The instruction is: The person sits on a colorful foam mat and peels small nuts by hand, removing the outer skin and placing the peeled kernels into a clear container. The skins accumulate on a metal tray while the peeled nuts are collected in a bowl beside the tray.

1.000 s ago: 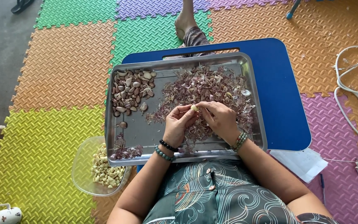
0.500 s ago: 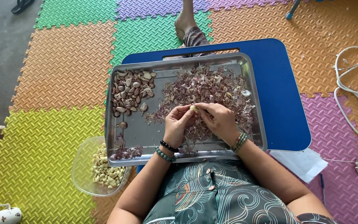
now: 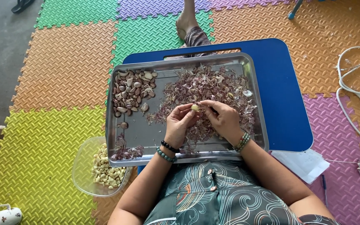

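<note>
A small, pale, peeled garlic clove (image 3: pixel 195 107) sits pinched between the fingertips of the left hand (image 3: pixel 180 123) and right hand (image 3: pixel 223 118), each grip closed narrowly on it, above the purple skins (image 3: pixel 205 89) heaped in the steel tray (image 3: pixel 146 135).

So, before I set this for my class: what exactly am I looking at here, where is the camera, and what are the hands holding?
There is no machine here. A camera worn on the person's head looks straight down at their own two bare hands. The left hand and right hand meet over a metal tray and pinch one pale garlic clove between the fingertips. On the tray lie a heap of unpeeled cloves and a wide scatter of purple papery skins. The tray rests on a blue board. Beside it, on the coloured foam floor mats, a clear bowl holds peeled cloves.
</note>
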